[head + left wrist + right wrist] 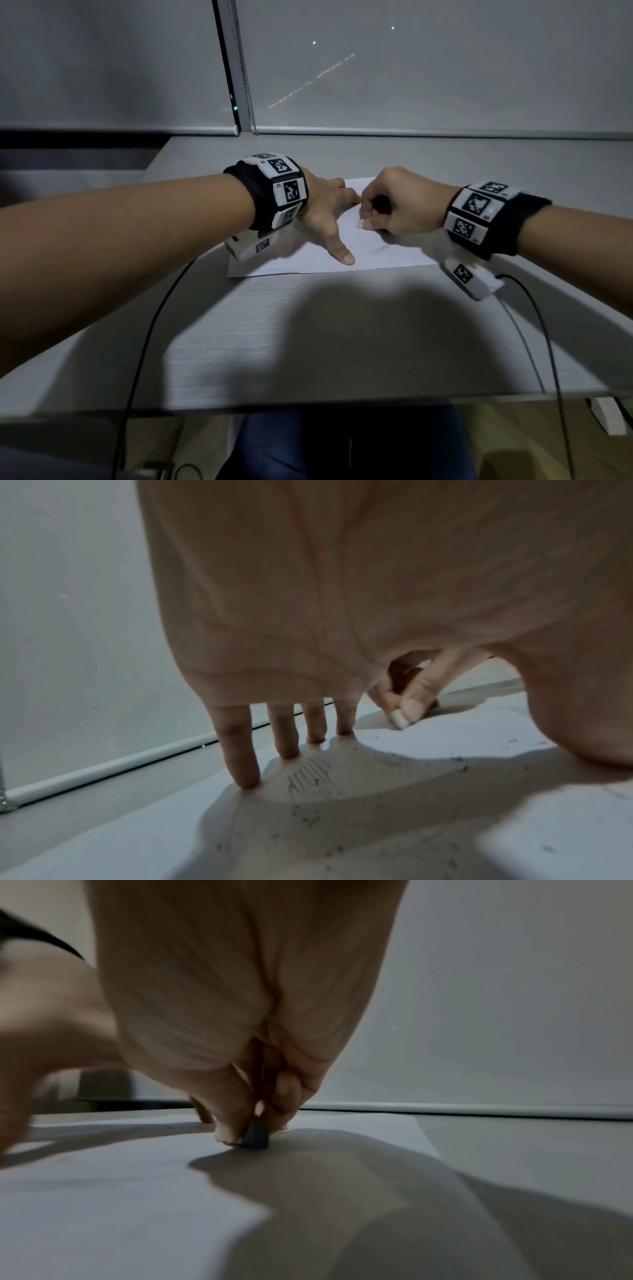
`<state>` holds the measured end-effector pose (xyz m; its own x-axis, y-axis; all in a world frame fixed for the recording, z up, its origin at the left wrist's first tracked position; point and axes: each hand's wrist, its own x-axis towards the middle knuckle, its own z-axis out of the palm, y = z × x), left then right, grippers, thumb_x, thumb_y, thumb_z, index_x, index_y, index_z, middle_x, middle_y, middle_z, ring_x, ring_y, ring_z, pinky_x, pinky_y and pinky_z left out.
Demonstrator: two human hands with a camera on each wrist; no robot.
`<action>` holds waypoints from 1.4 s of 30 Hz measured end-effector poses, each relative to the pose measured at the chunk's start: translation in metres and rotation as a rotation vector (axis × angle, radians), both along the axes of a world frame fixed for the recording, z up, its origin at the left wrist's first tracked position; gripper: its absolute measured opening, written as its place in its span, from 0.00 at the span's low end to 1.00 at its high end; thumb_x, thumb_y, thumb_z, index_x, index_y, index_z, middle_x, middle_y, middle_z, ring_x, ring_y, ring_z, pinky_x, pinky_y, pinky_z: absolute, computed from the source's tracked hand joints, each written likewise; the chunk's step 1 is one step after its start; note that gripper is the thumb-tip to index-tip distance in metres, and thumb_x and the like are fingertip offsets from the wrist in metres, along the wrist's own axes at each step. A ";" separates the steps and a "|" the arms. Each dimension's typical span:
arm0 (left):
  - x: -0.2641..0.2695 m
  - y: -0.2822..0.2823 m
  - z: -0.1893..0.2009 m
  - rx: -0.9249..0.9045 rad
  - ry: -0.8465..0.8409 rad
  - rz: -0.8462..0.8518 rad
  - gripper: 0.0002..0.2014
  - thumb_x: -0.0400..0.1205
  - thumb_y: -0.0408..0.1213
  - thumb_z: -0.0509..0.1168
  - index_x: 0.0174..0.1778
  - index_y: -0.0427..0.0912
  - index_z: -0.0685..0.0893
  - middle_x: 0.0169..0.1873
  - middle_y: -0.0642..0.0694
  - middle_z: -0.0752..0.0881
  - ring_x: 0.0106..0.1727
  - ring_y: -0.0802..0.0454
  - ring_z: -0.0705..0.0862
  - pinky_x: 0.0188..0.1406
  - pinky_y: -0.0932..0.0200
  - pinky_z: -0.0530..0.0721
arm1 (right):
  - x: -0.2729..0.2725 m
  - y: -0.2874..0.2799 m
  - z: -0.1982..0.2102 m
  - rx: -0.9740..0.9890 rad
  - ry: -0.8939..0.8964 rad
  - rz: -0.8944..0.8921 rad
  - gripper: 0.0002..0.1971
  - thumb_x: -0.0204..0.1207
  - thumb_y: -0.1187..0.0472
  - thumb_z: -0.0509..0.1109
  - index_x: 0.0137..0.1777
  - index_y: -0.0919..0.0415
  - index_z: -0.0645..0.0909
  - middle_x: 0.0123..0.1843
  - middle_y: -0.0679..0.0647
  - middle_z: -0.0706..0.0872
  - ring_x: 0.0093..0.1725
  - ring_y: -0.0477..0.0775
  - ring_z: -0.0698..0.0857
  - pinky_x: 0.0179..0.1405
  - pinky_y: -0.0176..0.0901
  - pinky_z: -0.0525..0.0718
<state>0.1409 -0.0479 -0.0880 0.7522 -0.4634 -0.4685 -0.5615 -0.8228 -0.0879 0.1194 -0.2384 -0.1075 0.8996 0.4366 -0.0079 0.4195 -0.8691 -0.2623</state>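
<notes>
A white sheet of paper [383, 251] lies on the grey desk [308, 335], marked with faint pencil strokes and dark crumbs [308, 777]. My left hand [325, 216] lies spread on the sheet, straight fingers and thumb pressing it flat. My right hand [387, 209] pinches a small eraser [360, 224] between thumb and fingertips, its lower end touching the paper. The eraser [400, 720] shows white in the left wrist view and the eraser [255, 1135] shows dark, in shadow, in the right wrist view.
A window with a drawn roller blind [428, 68] rises behind the desk, its bottom rail [103, 775] near the far edge. Black cables [147, 342] trail from both wrist units over the desk's near edge. A white box [609, 416] sits on the floor at right.
</notes>
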 end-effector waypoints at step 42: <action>-0.004 -0.012 0.006 0.082 0.010 -0.014 0.69 0.58 0.85 0.74 0.93 0.74 0.47 0.84 0.48 0.64 0.85 0.35 0.72 0.76 0.29 0.79 | 0.009 -0.005 0.003 -0.012 -0.018 -0.060 0.05 0.76 0.59 0.82 0.39 0.54 0.91 0.35 0.48 0.91 0.37 0.50 0.89 0.44 0.48 0.89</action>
